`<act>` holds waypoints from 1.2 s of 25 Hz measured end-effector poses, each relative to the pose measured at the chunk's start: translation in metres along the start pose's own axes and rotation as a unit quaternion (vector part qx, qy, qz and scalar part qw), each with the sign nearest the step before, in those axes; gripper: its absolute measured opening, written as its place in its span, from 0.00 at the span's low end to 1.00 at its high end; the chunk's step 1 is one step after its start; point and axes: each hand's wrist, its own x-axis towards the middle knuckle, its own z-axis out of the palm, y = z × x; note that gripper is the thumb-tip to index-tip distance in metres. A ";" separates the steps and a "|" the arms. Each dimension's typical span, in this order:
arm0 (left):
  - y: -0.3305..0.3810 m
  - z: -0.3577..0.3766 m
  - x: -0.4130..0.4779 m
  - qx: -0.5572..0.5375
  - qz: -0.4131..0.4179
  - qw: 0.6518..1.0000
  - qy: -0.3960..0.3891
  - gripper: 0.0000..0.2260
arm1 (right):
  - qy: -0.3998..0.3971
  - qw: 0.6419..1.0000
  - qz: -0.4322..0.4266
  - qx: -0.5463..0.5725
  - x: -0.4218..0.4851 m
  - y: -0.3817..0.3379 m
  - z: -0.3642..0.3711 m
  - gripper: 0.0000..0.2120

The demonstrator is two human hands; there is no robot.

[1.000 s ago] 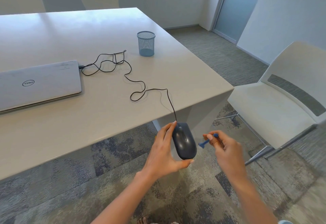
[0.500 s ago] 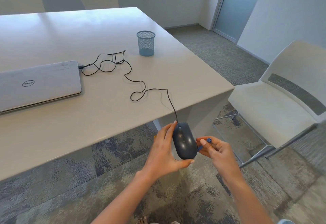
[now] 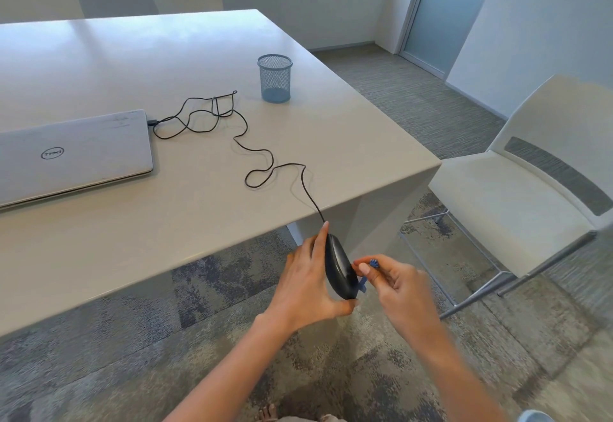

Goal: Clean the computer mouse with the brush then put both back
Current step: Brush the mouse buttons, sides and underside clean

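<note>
My left hand point(image 3: 310, 284) grips a black wired computer mouse point(image 3: 339, 267) in the air just off the table's near corner, turned on its side with its top facing left. My right hand point(image 3: 396, 284) pinches a small blue brush point(image 3: 365, 280) whose lower end touches the mouse's right side; most of the brush is hidden by my fingers. The mouse's black cable point(image 3: 262, 169) runs up over the white table point(image 3: 166, 73) in loops to a closed silver laptop point(image 3: 73, 152).
A blue mesh pen cup point(image 3: 274, 78) stands on the table beyond the cable. A white chair point(image 3: 517, 189) sits to the right of the table corner, and two more chair backs stand at the table's far side. Patterned carpet lies below my hands.
My right hand moved left, bringing the brush against the mouse. My left hand rolled the mouse onto its side, so its top no longer faces me.
</note>
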 end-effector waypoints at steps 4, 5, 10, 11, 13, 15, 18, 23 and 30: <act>-0.001 0.001 -0.004 -0.032 -0.021 0.999 -0.003 0.57 | -0.023 0.998 -0.032 -0.042 -0.002 -0.005 0.003 0.06; -0.001 0.001 -0.004 -0.035 -0.019 0.999 -0.001 0.56 | -0.024 0.999 -0.032 -0.032 0.000 -0.006 0.001 0.06; -0.002 0.001 -0.005 -0.048 -0.002 0.999 -0.005 0.55 | -0.019 0.992 -0.056 0.112 0.021 -0.021 -0.017 0.09; -0.001 0.001 -0.005 -0.055 0.001 0.998 -0.008 0.55 | -0.028 0.988 -0.074 0.131 0.024 -0.024 -0.019 0.10; 0.000 0.001 -0.006 -0.067 0.008 0.998 -0.015 0.55 | -0.049 0.983 -0.112 0.139 0.029 -0.030 -0.021 0.10; 0.000 0.000 -0.006 -0.076 0.015 0.997 -0.018 0.55 | -0.063 0.980 -0.143 0.124 0.032 -0.033 -0.019 0.10; -0.001 -0.001 -0.007 -0.093 0.017 0.995 -0.007 0.55 | -0.070 0.978 -0.186 0.070 0.032 -0.032 -0.015 0.09; -0.003 -0.002 -0.009 -0.106 0.011 0.994 -0.012 0.56 | -0.066 0.969 -0.236 -0.018 0.021 -0.023 -0.016 0.09; -0.006 0.000 -0.005 -0.071 0.007 0.997 -0.024 0.58 | -0.118 0.967 -0.223 -0.038 -0.005 -0.015 -0.029 0.08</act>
